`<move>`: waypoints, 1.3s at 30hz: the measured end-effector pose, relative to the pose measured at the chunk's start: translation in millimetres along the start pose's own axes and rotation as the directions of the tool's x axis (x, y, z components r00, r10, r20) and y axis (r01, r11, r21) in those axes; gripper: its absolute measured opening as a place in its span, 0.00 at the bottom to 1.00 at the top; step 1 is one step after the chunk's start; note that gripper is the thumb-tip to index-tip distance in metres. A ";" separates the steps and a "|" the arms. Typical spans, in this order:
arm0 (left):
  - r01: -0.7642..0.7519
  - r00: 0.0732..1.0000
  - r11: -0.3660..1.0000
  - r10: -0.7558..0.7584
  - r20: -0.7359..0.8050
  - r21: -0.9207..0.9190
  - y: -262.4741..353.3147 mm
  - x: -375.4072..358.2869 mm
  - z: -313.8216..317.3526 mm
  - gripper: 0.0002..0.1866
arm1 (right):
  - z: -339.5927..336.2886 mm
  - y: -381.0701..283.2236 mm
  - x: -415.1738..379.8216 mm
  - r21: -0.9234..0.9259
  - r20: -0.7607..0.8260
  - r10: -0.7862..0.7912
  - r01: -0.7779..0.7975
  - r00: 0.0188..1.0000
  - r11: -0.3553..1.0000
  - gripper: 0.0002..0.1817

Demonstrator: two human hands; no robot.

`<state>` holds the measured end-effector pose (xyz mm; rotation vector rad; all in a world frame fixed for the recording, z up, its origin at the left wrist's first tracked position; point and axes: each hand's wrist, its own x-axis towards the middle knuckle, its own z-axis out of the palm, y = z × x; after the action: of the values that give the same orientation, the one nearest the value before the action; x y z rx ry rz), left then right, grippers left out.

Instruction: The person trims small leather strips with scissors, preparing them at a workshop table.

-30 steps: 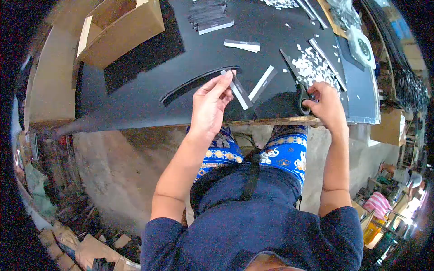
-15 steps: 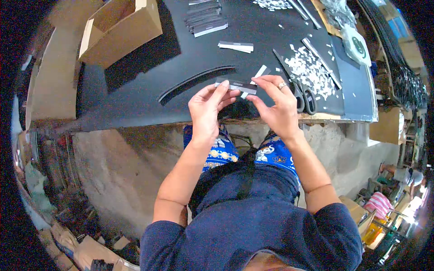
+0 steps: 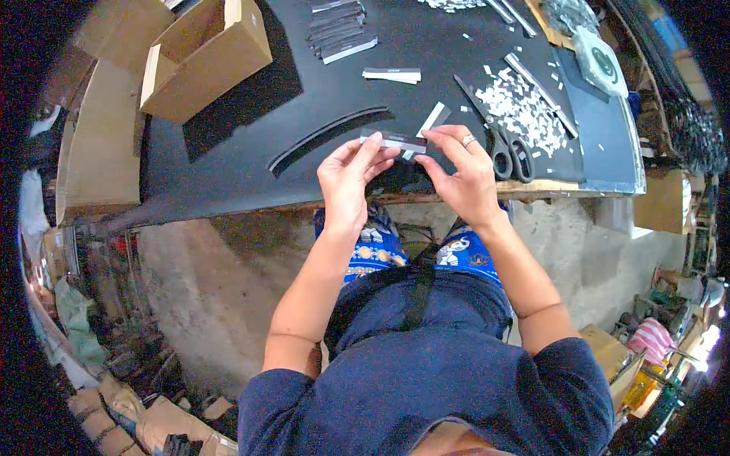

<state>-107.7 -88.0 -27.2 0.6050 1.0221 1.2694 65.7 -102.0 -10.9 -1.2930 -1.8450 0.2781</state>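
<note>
Pinched between both hands is a small black-and-white printed label strip (image 3: 403,143). My left hand (image 3: 346,182) grips its left end between thumb and fingers. At the other end, the thumb and fingers of my right hand (image 3: 465,173) close on the strip. A pale strip (image 3: 434,118) lies slantwise behind the label, partly hidden by it and by my right fingers. Beyond my left hand a curved black strip (image 3: 327,137) rests on the dark tabletop. Black-handled scissors (image 3: 511,156) lie just right of my right hand.
Small white paper scraps (image 3: 525,114) are heaped at the right. A few label strips (image 3: 391,74) and a stack of dark strips (image 3: 342,34) lie farther back. An open cardboard box (image 3: 213,72) stands at left. The table edge (image 3: 251,214) runs near my lap.
The camera view has shifted slightly, so the tabletop things appear a little displaced. Both hands keep their hold on the label strip, which looks tilted slightly differently.
</note>
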 end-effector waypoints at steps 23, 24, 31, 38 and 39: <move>-0.029 0.999 0.996 0.026 0.035 0.079 -4.5 1.1 -0.4 0.09 | -3.4 5.5 -3.6 0.090 0.005 0.089 -0.090 0.996 0.992 0.13; -0.027 0.999 0.996 0.024 0.040 0.083 -4.7 1.5 -0.6 0.10 | -2.8 5.5 -3.5 0.102 -0.012 0.074 -0.072 0.997 0.992 0.12; 0.027 0.996 0.996 -0.033 0.079 0.082 1.8 1.7 -2.1 0.10 | 0.9 16.8 -5.8 0.106 -0.039 -0.089 0.093 0.995 0.990 0.07; 0.093 0.995 0.996 -0.093 0.035 -0.012 8.8 6.2 -4.6 0.10 | -3.7 16.4 -8.3 0.076 -0.160 -0.176 0.190 0.971 0.979 0.08; 0.076 0.997 0.997 -0.076 0.033 -0.014 9.6 6.4 -4.2 0.10 | -6.1 15.9 -10.0 0.101 -0.217 -0.128 0.153 0.968 0.983 0.08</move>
<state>-116.2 -80.2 -22.9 0.5684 0.9983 1.1961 81.9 -105.2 -21.7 -1.0635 -1.7045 0.1633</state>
